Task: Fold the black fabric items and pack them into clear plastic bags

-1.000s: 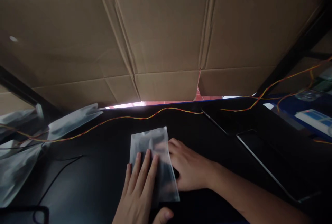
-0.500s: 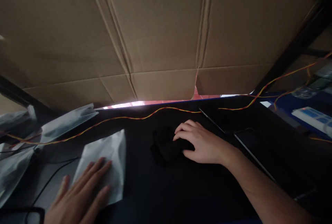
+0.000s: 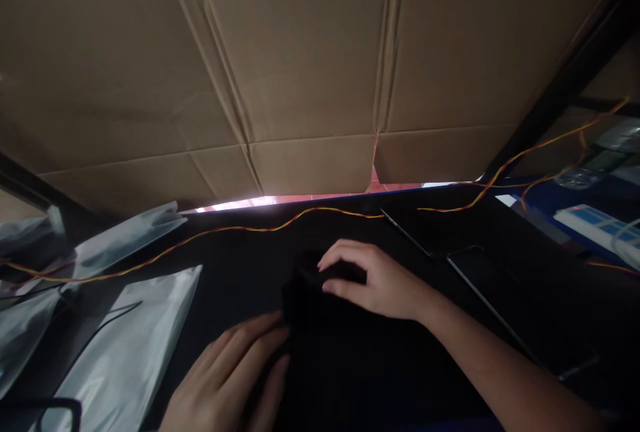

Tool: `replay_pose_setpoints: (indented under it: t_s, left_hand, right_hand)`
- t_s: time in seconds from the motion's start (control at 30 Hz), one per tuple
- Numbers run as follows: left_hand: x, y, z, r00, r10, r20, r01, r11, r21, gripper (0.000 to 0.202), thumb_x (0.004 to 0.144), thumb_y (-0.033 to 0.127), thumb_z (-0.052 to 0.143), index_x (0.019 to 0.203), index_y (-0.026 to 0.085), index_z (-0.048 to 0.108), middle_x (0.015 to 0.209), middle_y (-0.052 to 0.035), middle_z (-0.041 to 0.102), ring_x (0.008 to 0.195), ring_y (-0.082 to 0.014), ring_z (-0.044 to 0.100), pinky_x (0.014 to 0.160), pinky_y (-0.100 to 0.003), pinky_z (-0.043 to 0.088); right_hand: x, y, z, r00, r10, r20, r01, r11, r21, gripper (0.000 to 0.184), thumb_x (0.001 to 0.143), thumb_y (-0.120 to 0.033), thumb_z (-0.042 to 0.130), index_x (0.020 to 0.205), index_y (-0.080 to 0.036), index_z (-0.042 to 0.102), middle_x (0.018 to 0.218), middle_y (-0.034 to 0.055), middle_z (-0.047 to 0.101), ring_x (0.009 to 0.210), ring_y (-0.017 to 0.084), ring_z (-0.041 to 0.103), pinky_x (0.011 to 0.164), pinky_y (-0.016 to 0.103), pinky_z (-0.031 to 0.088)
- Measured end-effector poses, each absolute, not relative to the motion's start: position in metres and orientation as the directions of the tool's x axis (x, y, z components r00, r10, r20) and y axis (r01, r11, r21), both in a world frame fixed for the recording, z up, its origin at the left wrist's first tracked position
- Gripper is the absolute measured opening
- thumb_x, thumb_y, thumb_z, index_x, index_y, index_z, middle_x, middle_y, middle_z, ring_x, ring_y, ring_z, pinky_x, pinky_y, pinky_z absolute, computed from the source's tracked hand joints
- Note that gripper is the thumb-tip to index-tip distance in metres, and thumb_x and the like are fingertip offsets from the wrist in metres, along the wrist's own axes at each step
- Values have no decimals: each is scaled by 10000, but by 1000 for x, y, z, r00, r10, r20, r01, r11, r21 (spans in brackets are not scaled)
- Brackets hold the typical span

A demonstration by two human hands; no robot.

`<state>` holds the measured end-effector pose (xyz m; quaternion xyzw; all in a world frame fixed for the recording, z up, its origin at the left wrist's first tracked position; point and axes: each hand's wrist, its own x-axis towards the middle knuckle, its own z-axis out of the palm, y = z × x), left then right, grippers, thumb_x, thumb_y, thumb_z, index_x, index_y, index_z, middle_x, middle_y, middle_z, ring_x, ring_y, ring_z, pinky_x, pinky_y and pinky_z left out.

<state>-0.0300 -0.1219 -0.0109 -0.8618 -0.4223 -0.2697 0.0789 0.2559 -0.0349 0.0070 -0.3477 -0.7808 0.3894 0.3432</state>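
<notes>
A dark, soft black object (image 3: 310, 295) lies on the black table (image 3: 380, 372) in the middle of the view. My right hand (image 3: 373, 279) rests on its far right side with the fingers curled over it. My left hand (image 3: 233, 372) comes in from below and its fingertips touch the object's near left edge, fingers together and stretched. The dim light hides the object's exact shape. A translucent plastic bag (image 3: 127, 352) lies flat to the left, apart from both hands.
A cardboard wall (image 3: 300, 65) stands behind the table. A red-yellow twisted wire (image 3: 240, 227) runs along the back edge. More plastic bags (image 3: 125, 235) lie far left. A dark flat tablet (image 3: 475, 272) lies right; a white power strip (image 3: 595, 222) sits far right.
My left hand slid the plastic bag away to the left, let go of it and came back to the black object. My right hand stayed on the black object, now uncovered.
</notes>
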Motion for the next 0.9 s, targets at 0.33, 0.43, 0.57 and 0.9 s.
replay_pose_setpoints:
  t_s: [0.33,0.43,0.57,0.9]
  left_hand:
    - [2,-9,32,725,684,-83,687,-708,161,348,1091,427,510,892,221,707,921,-46,691,860,-240,692,775,-376,499]
    - [1,4,24,756,649,-88,649,-724,235,262,1032,460,632,933,223,684,974,-40,672,879,-231,667,766,-351,479]
    - [-15,14,16,728,673,-129,680,-686,259,334,942,541,731,910,218,653,976,-46,655,886,-245,648,773,-357,479]
    - [-50,23,17,662,740,-119,742,-625,244,472,1020,661,562,871,223,653,935,-40,678,870,-245,651,808,-381,452]
  right_hand:
    - [278,-14,-2,-25,857,515,540,445,-715,382,880,-182,617,1250,-277,609,1425,112,558,1398,318,505,1188,562,392]
    - [269,-20,0,-399,811,429,660,578,-480,339,932,-304,723,1267,-311,675,1453,84,595,1368,327,532,1133,541,426]
    - [276,-15,-1,-334,890,310,784,444,-433,117,915,-154,637,980,-249,656,1023,19,695,939,210,657,856,375,494]
    - [312,-12,5,-205,877,434,913,332,-239,423,857,-48,537,1206,-232,690,1278,145,611,1177,352,579,977,552,503]
